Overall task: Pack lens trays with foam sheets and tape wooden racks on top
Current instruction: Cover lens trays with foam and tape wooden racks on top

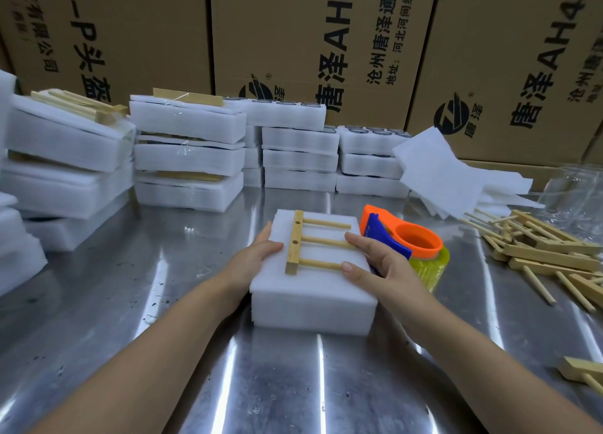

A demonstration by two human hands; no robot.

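The middle carton [293, 42] at twelve o'clock carries sideways black print: "唐泽AH4", "沧州唐泽通信" and "地址:河北河间经济". The right carton [509, 58] at two o'clock repeats "唐泽AH4" beside a round logo marked "唐泽". The left carton [137, 19] at ten o'clock reads "-P头盔" and "有限公司".

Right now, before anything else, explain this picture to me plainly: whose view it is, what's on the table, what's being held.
There is no machine here, just a person's bare hands, filmed by one head-worn camera looking down. On the steel table lies a foam-wrapped tray with a wooden rack on top. The left hand clasps the tray's left edge; the right hand rests fingertips on the rack's dowels. Beside it sits an orange tape dispenser. Loose racks and foam sheets lie to the right; packed stacks stand behind.
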